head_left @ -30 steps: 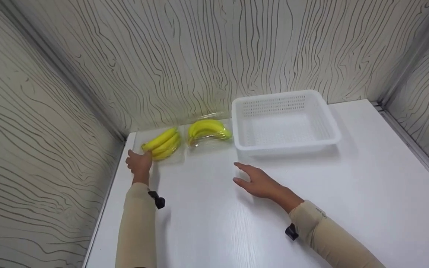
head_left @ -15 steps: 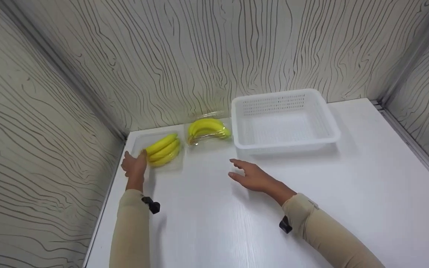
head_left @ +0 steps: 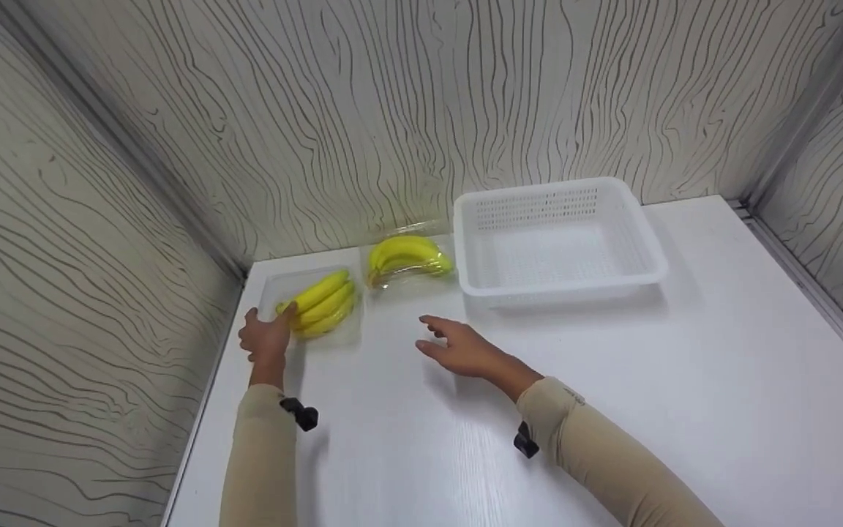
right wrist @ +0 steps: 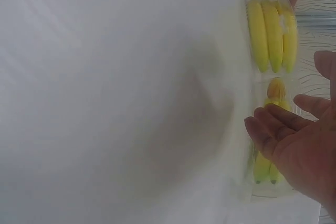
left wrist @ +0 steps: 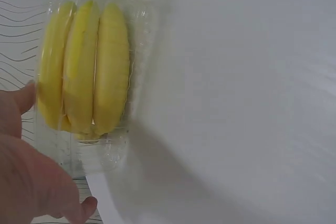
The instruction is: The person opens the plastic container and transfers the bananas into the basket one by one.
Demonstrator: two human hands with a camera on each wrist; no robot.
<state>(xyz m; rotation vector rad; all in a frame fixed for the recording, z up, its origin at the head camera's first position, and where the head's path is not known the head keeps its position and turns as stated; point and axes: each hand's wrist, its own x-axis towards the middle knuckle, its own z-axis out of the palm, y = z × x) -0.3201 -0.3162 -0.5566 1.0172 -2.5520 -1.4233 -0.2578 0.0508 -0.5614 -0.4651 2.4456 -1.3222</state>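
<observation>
Gripping the clear plastic tray of yellow bananas (head_left: 319, 304) at its near-left corner, left hand (head_left: 266, 338) | right hand (head_left: 462, 350) hovering, fingers spread wide, holding nothing

White desk (head_left: 721, 380) tucked into a corner of wood-grain walls, pretty plain. Back left there are two clear packs of bananas side by side, one near the left edge (head_left: 321, 301) and one next to it (head_left: 408, 256). A white perforated basket (head_left: 557, 238) sits just right of those.
</observation>
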